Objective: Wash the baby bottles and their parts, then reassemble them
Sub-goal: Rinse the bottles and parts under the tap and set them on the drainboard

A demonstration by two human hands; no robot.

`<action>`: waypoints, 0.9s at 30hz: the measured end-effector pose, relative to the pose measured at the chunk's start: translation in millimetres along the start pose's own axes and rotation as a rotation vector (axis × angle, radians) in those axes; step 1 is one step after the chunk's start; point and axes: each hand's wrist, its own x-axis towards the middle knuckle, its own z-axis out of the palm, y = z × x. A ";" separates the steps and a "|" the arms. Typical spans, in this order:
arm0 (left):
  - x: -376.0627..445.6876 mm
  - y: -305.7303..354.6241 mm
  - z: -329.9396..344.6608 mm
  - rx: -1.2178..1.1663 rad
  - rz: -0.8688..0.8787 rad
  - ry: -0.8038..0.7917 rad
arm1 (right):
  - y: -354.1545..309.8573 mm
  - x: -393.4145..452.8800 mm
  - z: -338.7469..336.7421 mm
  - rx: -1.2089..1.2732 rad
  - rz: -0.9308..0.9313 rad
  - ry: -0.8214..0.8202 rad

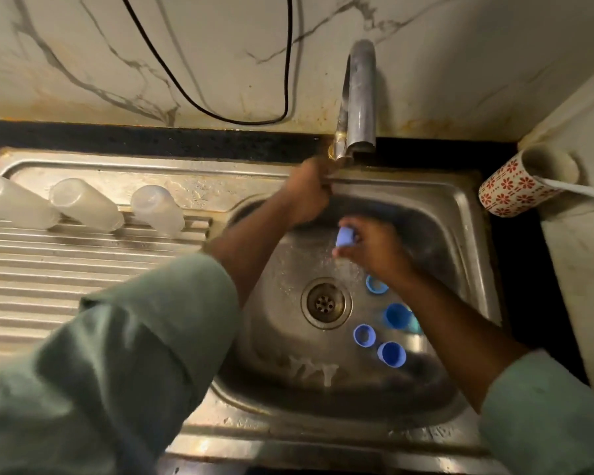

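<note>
stainless steel sink basin (467, 214) holds four blue plastic bottle caps (391, 353) right of drain. three clear bottles (156, 209) inverted on ribbed drainboard (48, 279). left hand (307, 190) grips tap handle at chrome faucet (359, 101) base. right hand (374, 248) pinches lilac cap (344, 236) above basin. floral mug (518, 183) on right counter.

The light is dim and warm, giving everything a yellowish cast. It seems to fall from above and behind the camera: the marble wall (220, 46) is the brightest part, while the far side of the sink (460, 207) bowl lies in deep shadow. Soft glare shows on the tap (359, 97) and on the ribbed draining board (66, 269). Both hands and the near sleeve (117, 354) are smeared by motion blur. Straight edges bow outward toward the corners.
</note>
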 end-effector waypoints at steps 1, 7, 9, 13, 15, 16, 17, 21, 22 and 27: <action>-6.4 -10.5 3.7 0.067 0.003 -0.017 | 0.7 2.1 -1.7 0.027 -0.024 0.140; -56.6 -81.8 39.5 0.453 -0.137 -0.104 | -0.2 -6.9 2.7 -0.123 0.088 0.020; -64.6 -99.8 40.1 0.545 -0.140 -0.102 | -3.2 -7.5 3.5 -0.036 0.011 0.214; -89.2 -115.1 33.5 0.610 -0.129 -0.067 | -14.5 -22.5 9.7 -0.273 0.097 -0.044; -96.9 -119.9 22.0 0.621 -0.108 -0.011 | -17.9 -14.8 6.5 -0.165 0.029 0.212; -102.8 -121.4 16.0 0.624 -0.096 0.004 | -20.5 -16.2 6.7 -0.181 0.029 0.167; -113.7 -122.8 8.3 0.628 -0.084 0.015 | -27.7 -24.8 10.3 -0.259 0.068 -0.013; -148.0 -143.8 -27.2 0.591 -0.117 0.130 | -58.9 -32.4 11.4 0.030 0.098 0.013; -154.7 -151.5 -33.4 0.576 -0.151 0.150 | -70.3 -31.7 7.4 0.205 0.026 0.091; -196.4 -209.2 -80.8 0.573 -0.279 0.106 | -141.0 -39.8 64.9 0.332 -0.047 -0.100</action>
